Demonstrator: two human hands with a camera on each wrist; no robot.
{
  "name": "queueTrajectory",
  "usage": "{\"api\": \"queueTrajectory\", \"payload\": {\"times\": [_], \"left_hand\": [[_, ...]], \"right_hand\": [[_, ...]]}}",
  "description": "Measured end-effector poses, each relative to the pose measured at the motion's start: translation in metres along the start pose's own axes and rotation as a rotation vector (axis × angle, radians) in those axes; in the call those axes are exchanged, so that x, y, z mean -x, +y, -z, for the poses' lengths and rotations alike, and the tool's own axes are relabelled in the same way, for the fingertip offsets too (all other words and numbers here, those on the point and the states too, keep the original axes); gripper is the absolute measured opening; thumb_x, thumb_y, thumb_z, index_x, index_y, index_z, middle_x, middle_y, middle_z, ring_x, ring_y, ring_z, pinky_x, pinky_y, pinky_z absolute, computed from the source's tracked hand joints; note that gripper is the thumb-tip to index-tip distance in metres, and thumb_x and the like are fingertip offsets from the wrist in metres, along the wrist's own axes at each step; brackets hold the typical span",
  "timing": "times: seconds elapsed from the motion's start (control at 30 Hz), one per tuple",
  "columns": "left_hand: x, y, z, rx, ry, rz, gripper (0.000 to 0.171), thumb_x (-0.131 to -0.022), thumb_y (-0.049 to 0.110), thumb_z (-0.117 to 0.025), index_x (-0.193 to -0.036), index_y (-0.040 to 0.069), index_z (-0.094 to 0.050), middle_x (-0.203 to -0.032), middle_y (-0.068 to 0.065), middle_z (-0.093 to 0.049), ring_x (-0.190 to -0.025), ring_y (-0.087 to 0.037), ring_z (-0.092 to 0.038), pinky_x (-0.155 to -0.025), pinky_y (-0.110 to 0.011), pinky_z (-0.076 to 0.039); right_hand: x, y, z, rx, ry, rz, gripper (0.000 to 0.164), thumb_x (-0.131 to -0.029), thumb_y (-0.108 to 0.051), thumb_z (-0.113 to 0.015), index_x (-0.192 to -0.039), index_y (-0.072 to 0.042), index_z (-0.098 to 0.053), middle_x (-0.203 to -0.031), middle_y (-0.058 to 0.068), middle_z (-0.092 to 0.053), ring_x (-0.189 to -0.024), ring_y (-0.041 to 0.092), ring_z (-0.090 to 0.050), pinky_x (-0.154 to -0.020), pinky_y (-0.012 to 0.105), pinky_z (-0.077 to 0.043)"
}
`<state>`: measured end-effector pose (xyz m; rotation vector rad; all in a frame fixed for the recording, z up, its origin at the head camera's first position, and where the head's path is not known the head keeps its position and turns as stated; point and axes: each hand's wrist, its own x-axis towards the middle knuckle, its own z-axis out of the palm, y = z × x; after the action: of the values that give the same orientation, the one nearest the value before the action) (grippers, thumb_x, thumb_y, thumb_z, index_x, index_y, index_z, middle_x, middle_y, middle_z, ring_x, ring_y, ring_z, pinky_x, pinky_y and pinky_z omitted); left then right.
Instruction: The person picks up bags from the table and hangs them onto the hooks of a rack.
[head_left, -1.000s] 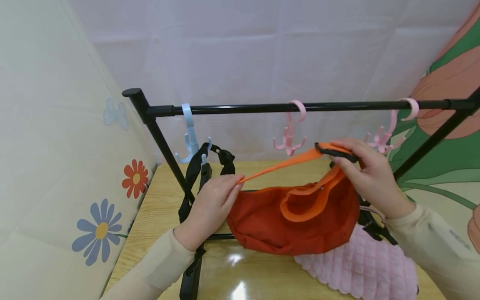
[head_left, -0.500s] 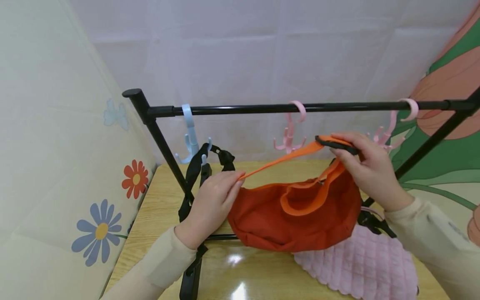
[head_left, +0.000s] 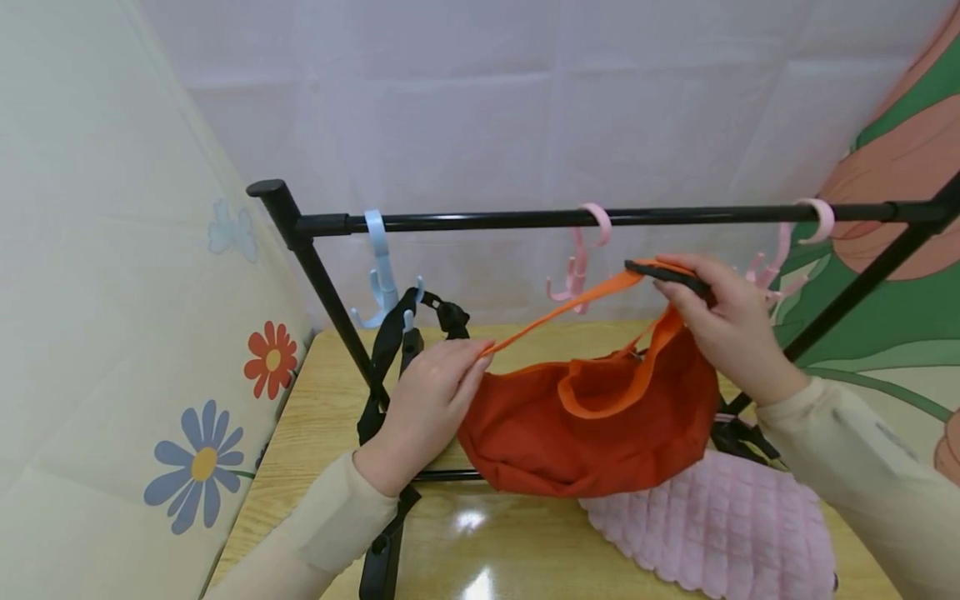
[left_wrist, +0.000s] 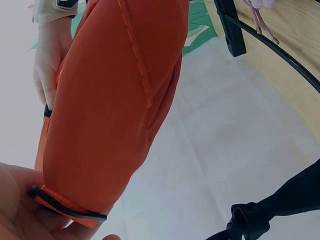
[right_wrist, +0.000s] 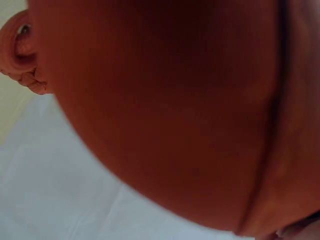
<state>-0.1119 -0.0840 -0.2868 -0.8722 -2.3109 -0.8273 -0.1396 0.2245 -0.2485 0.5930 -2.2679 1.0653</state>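
A red-orange bag [head_left: 585, 450] with an orange strap [head_left: 562, 318] and a carrying loop hangs between both hands in front of the rack. My left hand [head_left: 423, 404] pinches the strap at the bag's left end; in the left wrist view a black strap slider [left_wrist: 67, 206] lies against those fingers. My right hand [head_left: 738, 325] grips the strap at its black buckle [head_left: 667, 275], higher than the left. The bag's side fills most of the right wrist view. A pink hook [head_left: 577, 267] on the rail stands just behind the strap.
A black rack rail [head_left: 480, 220] crosses above the wooden table [head_left: 300, 467]. From a blue hook [head_left: 381, 267] at left hangs a black strap [head_left: 390, 333]. Another pink hook [head_left: 780, 250] is partly behind the right hand. A pink quilted bag [head_left: 735, 525] hangs low at right.
My right hand has risen and shifted slightly left with the buckle, and the bag has come up a little. The left hand has edged slightly up and right, still pinching the strap.
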Motion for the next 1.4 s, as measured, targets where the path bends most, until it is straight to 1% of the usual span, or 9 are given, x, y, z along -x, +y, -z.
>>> {"api": "queueTrajectory", "payload": {"times": [0.17,0.33,0.43,0.53,0.67,0.73,0.9,1.2,1.4], "left_hand": [[-0.001,0.001,-0.001,0.0,0.001,-0.005,0.021,-0.094,0.007,-0.062,-0.112,0.0,-0.07,-0.101,-0.009,-0.071,-0.094,-0.025,-0.064,-0.085,-0.038,-0.052],[-0.004,0.003,-0.003,0.0,-0.005,-0.006,0.017,-0.095,0.007,-0.062,-0.107,0.001,-0.072,-0.1,-0.009,-0.071,-0.094,-0.025,-0.064,-0.084,-0.038,-0.053],[-0.004,0.004,-0.003,-0.006,-0.005,-0.005,0.016,-0.095,0.007,-0.062,-0.106,0.002,-0.072,-0.1,-0.008,-0.071,-0.095,-0.025,-0.064,-0.084,-0.038,-0.053],[-0.004,0.004,-0.004,-0.009,-0.004,-0.006,0.016,-0.095,0.008,-0.062,-0.105,0.002,-0.072,-0.1,-0.008,-0.071,-0.095,-0.024,-0.064,-0.085,-0.038,-0.053],[-0.004,0.003,-0.005,-0.009,-0.008,-0.007,0.016,-0.095,0.009,-0.061,-0.104,0.003,-0.073,-0.1,-0.008,-0.072,-0.095,-0.024,-0.065,-0.085,-0.038,-0.053],[-0.004,0.003,-0.005,-0.008,-0.012,-0.008,0.016,-0.095,0.009,-0.062,-0.104,0.003,-0.073,-0.1,-0.008,-0.072,-0.095,-0.024,-0.065,-0.084,-0.038,-0.053],[-0.004,0.003,-0.007,-0.002,-0.02,-0.009,0.015,-0.095,0.009,-0.062,-0.104,0.003,-0.073,-0.1,-0.007,-0.072,-0.094,-0.023,-0.065,-0.083,-0.037,-0.053],[-0.003,0.002,-0.009,-0.005,-0.052,0.027,0.017,-0.096,0.012,-0.061,-0.105,0.003,-0.072,-0.099,-0.007,-0.071,-0.092,-0.023,-0.065,-0.081,-0.037,-0.054],[-0.002,0.001,-0.01,-0.007,-0.071,0.06,0.017,-0.097,0.012,-0.06,-0.106,0.003,-0.072,-0.099,-0.008,-0.071,-0.091,-0.023,-0.065,-0.08,-0.037,-0.054]], "right_hand": [[-0.005,0.004,-0.004,0.005,0.018,0.003,0.028,-0.095,-0.001,-0.06,-0.122,0.003,-0.064,-0.082,-0.011,-0.052,-0.052,0.008,-0.034,-0.049,0.021,-0.031],[-0.01,0.009,-0.006,0.042,0.021,-0.015,0.027,-0.097,-0.008,-0.059,-0.122,0.001,-0.065,-0.088,-0.012,-0.057,-0.056,0.007,-0.038,-0.051,0.02,-0.032],[-0.013,0.012,-0.008,0.039,0.001,-0.034,0.028,-0.099,-0.009,-0.057,-0.123,0.001,-0.064,-0.097,-0.007,-0.063,-0.065,0.002,-0.048,-0.055,0.016,-0.035],[-0.016,0.014,-0.009,0.033,-0.015,-0.042,0.028,-0.099,-0.008,-0.055,-0.124,0.002,-0.063,-0.099,0.005,-0.065,-0.074,-0.002,-0.053,-0.058,0.015,-0.037],[-0.019,0.016,-0.012,0.032,-0.033,-0.055,0.029,-0.1,-0.009,-0.054,-0.125,0.003,-0.062,-0.1,0.019,-0.066,-0.079,-0.005,-0.054,-0.062,0.013,-0.039],[-0.02,0.017,-0.013,0.031,-0.041,-0.069,0.029,-0.101,-0.01,-0.053,-0.125,0.003,-0.061,-0.101,0.021,-0.066,-0.082,-0.006,-0.054,-0.065,0.012,-0.04],[-0.022,0.019,-0.015,0.037,-0.038,-0.08,0.028,-0.1,-0.011,-0.054,-0.122,0.004,-0.062,-0.098,0.021,-0.066,-0.081,-0.006,-0.054,-0.068,0.011,-0.041],[-0.022,0.021,-0.017,0.052,-0.078,-0.143,0.029,-0.101,-0.017,-0.053,-0.122,0.0,-0.062,-0.093,0.017,-0.064,-0.063,0.011,-0.048,-0.056,0.02,-0.036],[-0.021,0.026,-0.021,0.037,-0.089,-0.151,0.026,-0.1,-0.013,-0.056,-0.12,0.0,-0.064,-0.09,0.016,-0.065,-0.065,0.006,-0.051,-0.057,0.017,-0.038]]}}
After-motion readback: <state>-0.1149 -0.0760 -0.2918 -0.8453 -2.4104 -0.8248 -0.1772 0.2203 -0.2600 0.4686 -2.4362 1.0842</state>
